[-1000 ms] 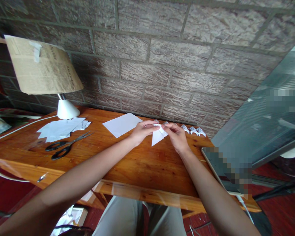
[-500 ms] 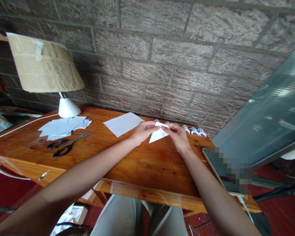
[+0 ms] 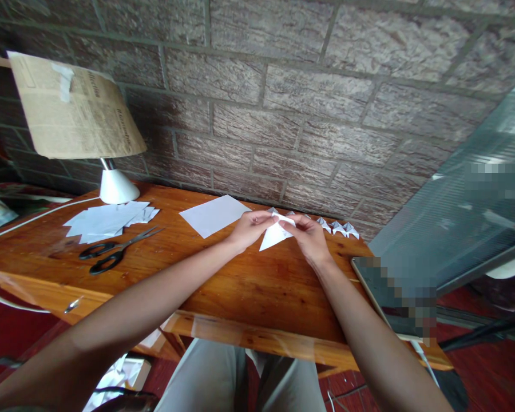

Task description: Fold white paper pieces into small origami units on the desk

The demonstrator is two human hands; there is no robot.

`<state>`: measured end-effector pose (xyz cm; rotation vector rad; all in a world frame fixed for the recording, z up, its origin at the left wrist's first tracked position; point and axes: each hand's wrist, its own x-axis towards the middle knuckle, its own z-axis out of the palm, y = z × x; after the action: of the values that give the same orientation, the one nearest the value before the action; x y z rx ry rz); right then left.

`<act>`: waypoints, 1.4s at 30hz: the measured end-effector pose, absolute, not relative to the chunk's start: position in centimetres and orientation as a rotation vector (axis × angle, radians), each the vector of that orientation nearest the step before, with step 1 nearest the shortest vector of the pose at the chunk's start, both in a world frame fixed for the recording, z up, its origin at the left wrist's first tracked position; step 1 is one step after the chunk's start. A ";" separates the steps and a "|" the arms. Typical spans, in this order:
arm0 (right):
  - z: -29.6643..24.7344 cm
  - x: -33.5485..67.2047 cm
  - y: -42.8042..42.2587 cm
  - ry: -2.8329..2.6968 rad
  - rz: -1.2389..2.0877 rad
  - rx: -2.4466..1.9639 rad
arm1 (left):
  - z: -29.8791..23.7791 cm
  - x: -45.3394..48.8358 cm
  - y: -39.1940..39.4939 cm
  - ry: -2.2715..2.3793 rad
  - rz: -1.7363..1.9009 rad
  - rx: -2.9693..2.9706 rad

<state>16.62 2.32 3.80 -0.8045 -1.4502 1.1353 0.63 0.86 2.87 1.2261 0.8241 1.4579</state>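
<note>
Between my two hands is a small folded piece of white paper (image 3: 273,236), its pointed corner hanging down to the left. My left hand (image 3: 249,229) pinches its upper left side with thumb and fingers. On the other side, my right hand (image 3: 309,233) grips the right edge, thumb pressed on the front. The fingers hide part of the folds. Behind the hands, several small folded paper pieces (image 3: 338,228) stand in a row along the wall. A flat white sheet (image 3: 214,215) lies just left of my left hand.
Scissors (image 3: 117,250) with black handles lie at the left, below a pile of white paper pieces (image 3: 107,222). A lamp (image 3: 119,186) with a newspaper shade stands behind them. A tablet (image 3: 384,294) rests at the table's right edge, and a brick wall (image 3: 257,137) rises behind.
The folded paper has turned slightly in my fingers, and its front looks plainer now. Both hands stay in nearly the same place; the view has shifted a little.
</note>
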 end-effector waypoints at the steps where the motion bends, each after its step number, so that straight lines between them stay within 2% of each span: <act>1: 3.8 16.6 2.3 -1.453 1.136 -0.802 | 2.9 0.6 0.8 0.826 1.456 1.221; 8: 3.6 16.8 2.5 -1.505 1.082 -0.780 | 2.8 0.4 0.8 0.806 1.427 1.287; 17: 3.5 16.6 2.3 -1.613 0.940 -0.763 | 3.2 0.6 0.8 0.830 1.568 1.225; 42: 2.7 16.9 2.7 -1.696 0.699 -0.808 | 3.3 0.7 0.8 0.814 1.539 1.051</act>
<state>16.94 2.75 2.73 -0.8080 -1.6964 0.6991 0.71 0.79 3.32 1.0509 0.8139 1.5394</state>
